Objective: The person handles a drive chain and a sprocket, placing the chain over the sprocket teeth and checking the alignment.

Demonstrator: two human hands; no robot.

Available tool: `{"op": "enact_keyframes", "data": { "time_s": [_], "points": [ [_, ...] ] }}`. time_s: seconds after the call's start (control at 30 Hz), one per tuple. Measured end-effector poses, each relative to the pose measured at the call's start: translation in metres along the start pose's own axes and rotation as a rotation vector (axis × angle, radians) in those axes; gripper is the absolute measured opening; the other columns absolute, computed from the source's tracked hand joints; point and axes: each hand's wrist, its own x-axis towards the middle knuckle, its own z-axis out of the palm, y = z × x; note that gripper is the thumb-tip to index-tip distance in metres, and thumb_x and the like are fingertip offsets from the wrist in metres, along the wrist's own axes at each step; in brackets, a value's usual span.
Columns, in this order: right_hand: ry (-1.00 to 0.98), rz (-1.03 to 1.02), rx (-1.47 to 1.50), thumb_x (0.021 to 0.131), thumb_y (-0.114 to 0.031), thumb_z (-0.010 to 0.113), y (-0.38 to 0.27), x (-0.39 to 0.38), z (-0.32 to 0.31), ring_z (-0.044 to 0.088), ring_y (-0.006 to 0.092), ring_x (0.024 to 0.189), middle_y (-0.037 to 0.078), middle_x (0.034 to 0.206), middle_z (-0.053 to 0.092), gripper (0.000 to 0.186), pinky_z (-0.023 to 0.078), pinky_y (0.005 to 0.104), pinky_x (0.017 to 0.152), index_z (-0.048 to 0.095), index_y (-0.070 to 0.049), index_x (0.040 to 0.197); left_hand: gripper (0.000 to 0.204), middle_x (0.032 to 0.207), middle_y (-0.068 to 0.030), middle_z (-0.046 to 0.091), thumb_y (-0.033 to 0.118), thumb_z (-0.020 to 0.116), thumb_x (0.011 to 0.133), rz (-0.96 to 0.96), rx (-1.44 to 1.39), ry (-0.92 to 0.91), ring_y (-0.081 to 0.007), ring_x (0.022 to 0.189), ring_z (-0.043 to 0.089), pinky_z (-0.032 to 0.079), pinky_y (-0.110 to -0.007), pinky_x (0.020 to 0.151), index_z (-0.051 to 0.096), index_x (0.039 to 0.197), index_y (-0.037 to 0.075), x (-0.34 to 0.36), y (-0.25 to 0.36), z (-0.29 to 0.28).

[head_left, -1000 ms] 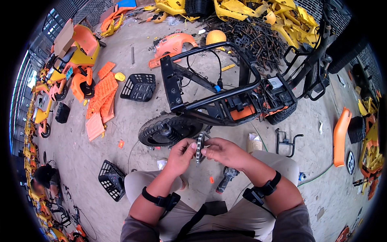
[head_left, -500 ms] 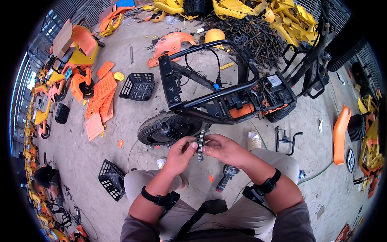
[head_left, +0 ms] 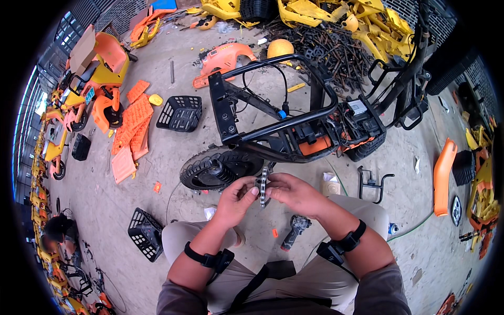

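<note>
Head view: where does the chain (head_left: 263,188) sit?

"Held up between both hands, just on the person's side of the wheel (head_left: 245,167) and the black frame (head_left: 283,126). It lies to the right of the left hand (head_left: 236,200) and to the left of the right hand (head_left: 295,195)."

"And its long axis?"

"Away from the body, toward the frame, the far end tipped slightly right. The links show as a narrow strip, nearly edge-on. That far end comes close to the wheel's right edge; whether the two touch, I can't tell."

"Which hand is nearer?"

"Neither, really; both are at it. The left pinches it from one side and the right grips it from the other, some fingers hidden behind."

"Anything else close by?"

"A cordless power tool (head_left: 298,227) lies on the floor (head_left: 131,199) below the right hand, with neither hand touching it"
</note>
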Motion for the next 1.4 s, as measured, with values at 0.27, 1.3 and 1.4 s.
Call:
{"op": "enact_keyframes", "data": {
  "time_s": [0.27,1.3,1.4],
  "points": [
    [0.018,0.018,-0.001,0.096,-0.020,0.062,0.000,-0.002,0.001,0.057,0.0184,0.116,0.012,0.124,0.061,0.050,0.045,0.0320,0.096,0.048,0.005,0.136,0.038,0.114,-0.0078,0.063,0.011,0.062,0.096,0.037,-0.043,-0.008,-0.0128,0.104,0.061,0.049,-0.027,0.092,0.052,0.130,-0.003,0.001,0.000,0.003],
    [0.173,0.045,0.151,0.096,-0.024,0.050,0.007,0.001,0.013,0.058,0.0132,0.098,0.004,0.112,0.062,0.044,0.046,0.0291,0.083,0.051,-0.002,0.134,0.032,0.091,-0.0030,0.062,0.017,0.063,0.097,-0.019,0.023,-0.046,-0.0078,0.079,0.058,0.049,-0.023,0.069,0.054,0.121,-0.001,0.007,-0.010,0.012],
    [0.166,0.023,0.129,0.095,-0.020,0.050,0.011,0.001,0.013,0.057,0.0117,0.095,0.004,0.109,0.062,0.043,0.046,0.0280,0.082,0.051,0.000,0.133,0.030,0.086,-0.0029,0.062,0.023,0.063,0.097,-0.087,0.015,-0.044,-0.0088,0.075,0.059,0.049,-0.024,0.067,0.056,0.112,-0.002,0.008,-0.010,0.012]
  ]
}}
